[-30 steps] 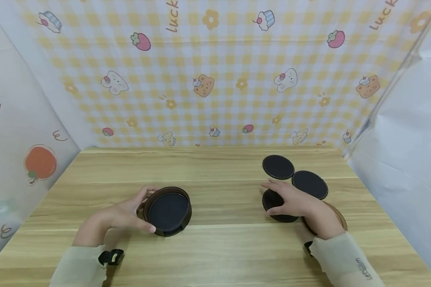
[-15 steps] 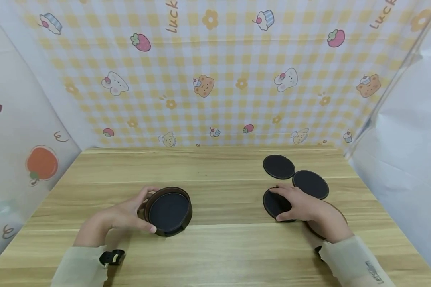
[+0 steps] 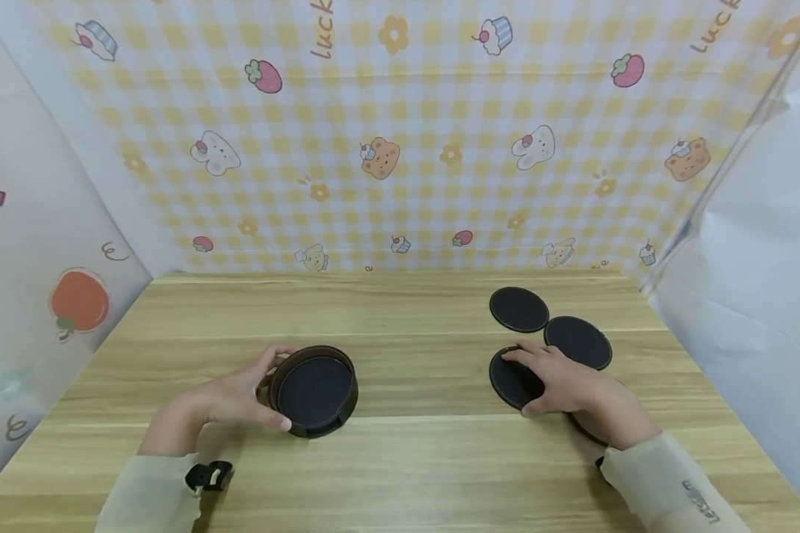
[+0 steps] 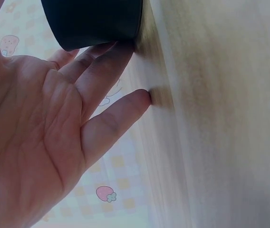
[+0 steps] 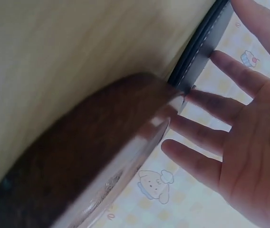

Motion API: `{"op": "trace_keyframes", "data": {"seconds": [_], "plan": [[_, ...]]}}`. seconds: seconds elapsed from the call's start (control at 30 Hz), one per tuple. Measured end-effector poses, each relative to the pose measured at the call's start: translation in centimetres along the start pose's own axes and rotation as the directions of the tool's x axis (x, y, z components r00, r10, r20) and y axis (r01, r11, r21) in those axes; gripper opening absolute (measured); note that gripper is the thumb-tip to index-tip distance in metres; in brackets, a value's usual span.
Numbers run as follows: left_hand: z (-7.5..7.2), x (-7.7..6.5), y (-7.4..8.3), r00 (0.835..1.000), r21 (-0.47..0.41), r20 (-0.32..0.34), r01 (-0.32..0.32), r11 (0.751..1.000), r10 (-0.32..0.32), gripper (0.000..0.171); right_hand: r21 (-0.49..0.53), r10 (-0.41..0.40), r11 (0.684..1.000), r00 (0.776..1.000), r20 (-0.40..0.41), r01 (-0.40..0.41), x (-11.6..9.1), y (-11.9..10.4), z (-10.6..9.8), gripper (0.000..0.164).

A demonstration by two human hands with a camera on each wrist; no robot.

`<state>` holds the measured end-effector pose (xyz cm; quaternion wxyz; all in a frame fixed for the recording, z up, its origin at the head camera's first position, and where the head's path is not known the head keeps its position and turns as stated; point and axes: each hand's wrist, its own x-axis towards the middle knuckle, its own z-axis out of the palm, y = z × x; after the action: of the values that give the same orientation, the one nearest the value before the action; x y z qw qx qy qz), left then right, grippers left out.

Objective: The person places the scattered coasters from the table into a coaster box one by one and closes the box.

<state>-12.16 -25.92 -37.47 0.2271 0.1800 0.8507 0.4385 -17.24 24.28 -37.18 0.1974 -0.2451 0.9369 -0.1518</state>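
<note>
In the head view my left hand (image 3: pixel 243 403) is around the left side of a round dark coaster holder (image 3: pixel 352 396), thumb at its front and fingers behind. Inside the holder lies a black coaster (image 3: pixel 313 392). The holder's dark outer wall (image 4: pixel 94 21) meets the fingers in the left wrist view. My right hand (image 3: pixel 567 381) rests over a black round coaster (image 3: pixel 510 377), fingertips near its far edge, thumb at the near edge. The right wrist view shows these fingers fairly straight and spread, some at the stitched coaster edge (image 5: pixel 199 52). The hand hides part of this coaster.
Two more black coasters, a far one (image 3: pixel 518 309) and a right one (image 3: pixel 578 343), lie beyond the right hand. Under the right forearm is a brown round object (image 5: pixel 78 142) with a shiny rim, mostly covered in the head view. Everything stands on a wood-grain table (image 3: pixel 407 474).
My right hand has drawn back to the right over the near coaster, uncovering more of its left side. My left hand and the holder stay in place.
</note>
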Motion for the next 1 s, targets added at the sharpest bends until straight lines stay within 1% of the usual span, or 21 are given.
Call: {"op": "trace_keyframes", "data": {"seconds": [0.13, 0.53, 0.87, 1.0], "plan": [[-0.02, 0.0, 0.11, 1.0, 0.008, -0.002, 0.006, 1.0, -0.006, 0.103, -0.014, 0.007, 1.0, 1.0, 0.002, -0.007, -0.13, 0.21, 0.04, 0.086], [-0.04, -0.06, 0.13, 1.0, 0.008, -0.005, 0.019, 1.0, -0.019, 0.104, -0.079, -0.024, 0.997, 0.999, -0.028, 0.022, 0.02, 0.28, 0.04, 0.083], [-0.1, -0.04, -0.05, 1.0, 0.012, -0.002, 0.019, 1.0, -0.019, 0.105, -0.097, -0.026, 0.995, 0.999, -0.04, 0.022, -0.1, -0.03, -0.03, 0.083], [-0.05, -0.02, -0.07, 1.0, 0.009, -0.001, 0.019, 1.0, -0.019, 0.105, -0.101, -0.04, 0.994, 0.998, -0.046, 0.035, -0.02, 0.03, 0.04, 0.083]]}}
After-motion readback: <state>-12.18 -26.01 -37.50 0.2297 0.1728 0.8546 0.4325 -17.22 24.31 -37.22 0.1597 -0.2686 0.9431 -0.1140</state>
